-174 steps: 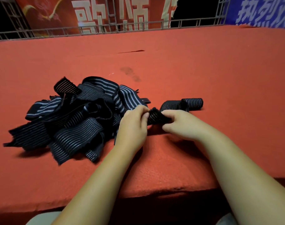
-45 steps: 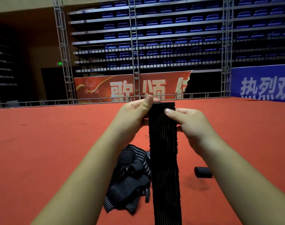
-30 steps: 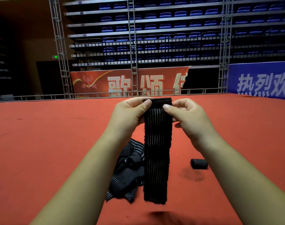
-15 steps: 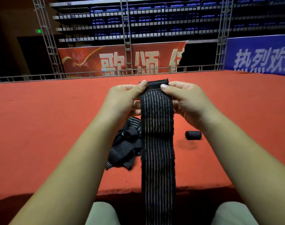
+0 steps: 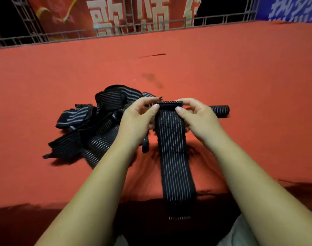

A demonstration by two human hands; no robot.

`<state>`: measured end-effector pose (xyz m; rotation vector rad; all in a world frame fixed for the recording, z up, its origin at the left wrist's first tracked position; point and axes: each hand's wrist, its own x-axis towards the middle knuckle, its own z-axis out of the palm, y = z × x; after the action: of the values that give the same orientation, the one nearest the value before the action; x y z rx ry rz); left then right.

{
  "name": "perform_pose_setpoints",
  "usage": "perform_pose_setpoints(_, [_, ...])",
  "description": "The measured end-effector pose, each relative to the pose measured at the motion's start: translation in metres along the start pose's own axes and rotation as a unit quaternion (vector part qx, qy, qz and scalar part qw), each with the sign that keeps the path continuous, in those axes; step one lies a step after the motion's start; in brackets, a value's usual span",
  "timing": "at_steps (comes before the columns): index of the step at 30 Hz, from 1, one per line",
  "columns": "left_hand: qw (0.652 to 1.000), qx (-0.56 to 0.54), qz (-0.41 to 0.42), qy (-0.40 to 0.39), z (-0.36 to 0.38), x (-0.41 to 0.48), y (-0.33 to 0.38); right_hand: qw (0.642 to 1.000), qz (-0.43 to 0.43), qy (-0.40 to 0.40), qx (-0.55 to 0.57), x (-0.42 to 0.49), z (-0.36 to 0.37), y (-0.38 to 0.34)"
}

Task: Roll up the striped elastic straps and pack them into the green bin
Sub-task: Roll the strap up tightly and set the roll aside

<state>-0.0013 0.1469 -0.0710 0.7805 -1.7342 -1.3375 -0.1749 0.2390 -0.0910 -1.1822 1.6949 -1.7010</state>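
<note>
Head view: the left hand (image 5: 136, 119) and the right hand (image 5: 198, 118) each pinch one top corner of a strap (image 5: 173, 157), thumbs on the near face and fingers curled behind it. Its top edge is folded over into a narrow, dark band between the two thumbs. The strap is black with thin pale stripes running along its length; it hangs from the hands, crosses the near edge of the red table (image 5: 240, 71) and ends in shadow over the person's lap. To the left of the hands, on the table, lies a loose pile of straps (image 5: 91, 128), black with grey-white stripes, tangled and overlapping. Behind the right hand a rolled strap (image 5: 220, 110) lies on its side on the red surface.
</note>
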Motion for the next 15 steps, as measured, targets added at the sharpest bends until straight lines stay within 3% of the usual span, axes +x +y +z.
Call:
perform_pose_setpoints(8, [1.0,-0.019,0.007,-0.012,0.016,0.017,-0.031,1.0,-0.006,0.014,0.008,0.023,0.0,0.043])
perform_pose_setpoints(15, [0.998,-0.065,-0.022,0.012,0.01,0.028,-0.06,0.998,0.015,-0.057,-0.005,0.034,0.002,0.057])
